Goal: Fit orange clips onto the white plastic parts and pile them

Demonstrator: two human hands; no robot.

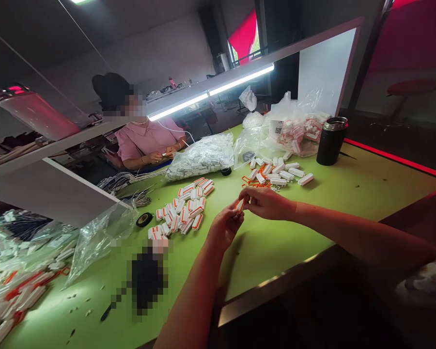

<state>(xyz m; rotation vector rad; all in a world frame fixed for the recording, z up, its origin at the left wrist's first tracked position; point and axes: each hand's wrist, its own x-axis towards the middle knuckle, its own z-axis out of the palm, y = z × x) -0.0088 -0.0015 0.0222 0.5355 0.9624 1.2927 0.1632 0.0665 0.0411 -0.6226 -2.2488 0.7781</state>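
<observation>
Both of my hands meet above the green table, pinching one small white plastic connector with an orange seal (239,205). My left hand (225,226) grips it from below and the left, its fingers closed round it. From the right, the thumb and fingertips of my right hand (267,202) press on its upper end. Left of my hands lies a pile of white connectors with orange seals (183,208). Beyond my right hand is a heap of plain white connectors (283,173), with loose orange seals (256,182) beside it.
Behind the heaps stand a clear bag of white parts (201,156), other filled bags (294,131) and a black tumbler (332,141). A tape roll (144,219) and more connectors (18,300) lie leftward. A co-worker in pink (148,140) sits opposite, beyond a lit shelf frame (240,80).
</observation>
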